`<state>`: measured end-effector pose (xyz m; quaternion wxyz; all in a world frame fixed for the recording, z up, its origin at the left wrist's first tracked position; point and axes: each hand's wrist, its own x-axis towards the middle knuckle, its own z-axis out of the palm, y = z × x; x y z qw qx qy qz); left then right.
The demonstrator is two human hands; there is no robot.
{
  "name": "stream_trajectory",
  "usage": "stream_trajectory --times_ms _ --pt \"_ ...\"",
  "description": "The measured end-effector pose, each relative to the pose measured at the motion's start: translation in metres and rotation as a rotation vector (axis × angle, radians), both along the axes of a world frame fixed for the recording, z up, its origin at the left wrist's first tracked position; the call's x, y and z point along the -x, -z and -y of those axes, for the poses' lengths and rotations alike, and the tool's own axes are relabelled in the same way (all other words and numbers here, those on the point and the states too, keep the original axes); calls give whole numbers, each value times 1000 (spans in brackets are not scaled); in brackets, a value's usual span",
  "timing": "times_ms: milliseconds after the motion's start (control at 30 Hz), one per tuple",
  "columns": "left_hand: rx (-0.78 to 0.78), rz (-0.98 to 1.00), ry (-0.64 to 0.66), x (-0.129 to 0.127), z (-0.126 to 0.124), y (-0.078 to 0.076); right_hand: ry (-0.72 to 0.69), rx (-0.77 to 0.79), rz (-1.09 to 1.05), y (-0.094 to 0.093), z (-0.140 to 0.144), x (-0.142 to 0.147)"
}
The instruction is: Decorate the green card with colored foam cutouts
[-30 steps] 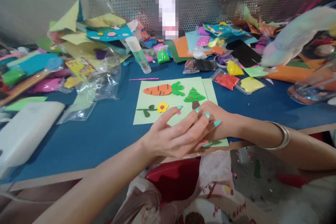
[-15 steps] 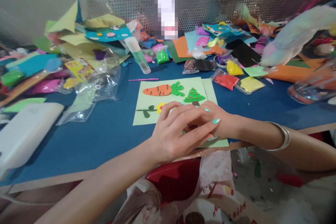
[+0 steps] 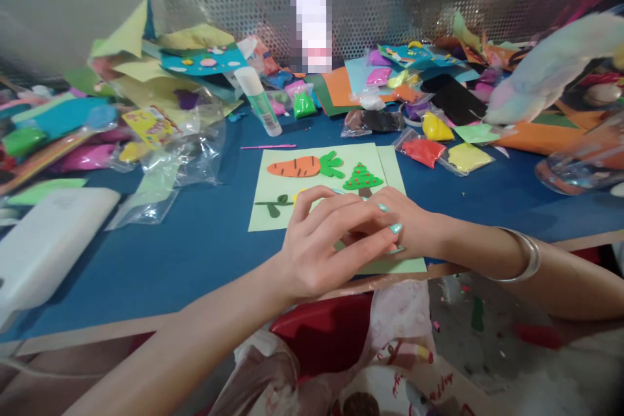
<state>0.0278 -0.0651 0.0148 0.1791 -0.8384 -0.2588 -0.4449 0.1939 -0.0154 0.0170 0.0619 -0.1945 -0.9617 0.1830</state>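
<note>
Bare arms, turquoise-painted nails, silver bangle (image 3: pixel 524 255) on right wrist

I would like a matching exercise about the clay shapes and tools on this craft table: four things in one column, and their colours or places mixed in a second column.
Things:
1. carrot
2. little tree
3. glue stick
4. thin stick

Descriptions:
A. pink, lying on the blue table just above the card
B. orange with a green top, at the upper left of the pale green card
C. white cap, green body, leaning behind the card
D. green with red dots, right of the carrot

Pairs: 1-B, 2-D, 3-C, 4-A
</note>
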Motion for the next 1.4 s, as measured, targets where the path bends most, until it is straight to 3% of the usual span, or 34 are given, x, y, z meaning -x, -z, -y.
stream_trajectory --times_ms 200,300,400,567,667,800,933,1133,1400 --pt "-5 47 50 -2 0 -5 10 38 -23 -7 7 3" --pt "62 144 47 4 -2 -8 176 172 -52 -14 9 7" --pt "-5 167 -43 19 -9 -9 309 456 -238 -18 5 8" --pt "-236 -24 -162 45 -22 -5 370 1173 -611 -17 -6 4" --pt "-253 -79 -165 49 -23 -1 418 1360 -725 -15 -6 4" --pt "-157 -38 -164 47 -24 4 364 1400 -787 -15 -5 4" --pt "-90 -32 -208 43 -25 8 395 1270 -759 -17 -4 6" --pt "-1 33 -133 32 -21 11 505 1145 -738 -15 -5 10" --pt "102 79 -252 34 -18 11 514 1126 -736 -15 -8 7"
